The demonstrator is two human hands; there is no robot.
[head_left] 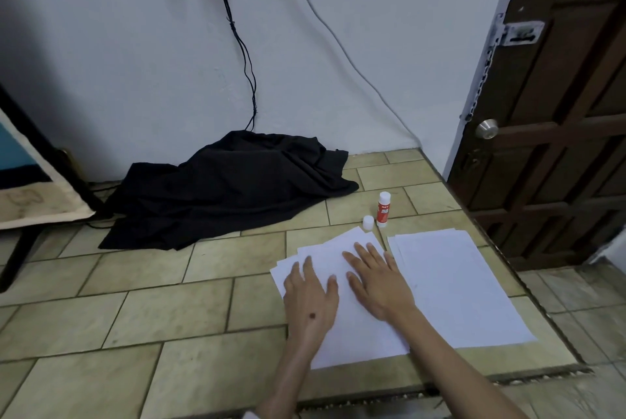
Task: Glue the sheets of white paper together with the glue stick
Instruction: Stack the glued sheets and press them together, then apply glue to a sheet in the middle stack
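Both hands flat, fingers spread, palms pressed down on the near paper stack [359, 327], nothing pinched: left hand [310, 300] on its left part, right hand [377, 278] just beside it, twd the stack's far right corner. Second paper stack [450, 283] lies just right of the right hand, apart from it. Glue stick [383, 209] stands upright beyond the right fingertips, uncapped; its white cap [368, 222] sits on the tiled surface [162, 310] just left of it. Black cloth [230, 188] heaped further back, left of both.
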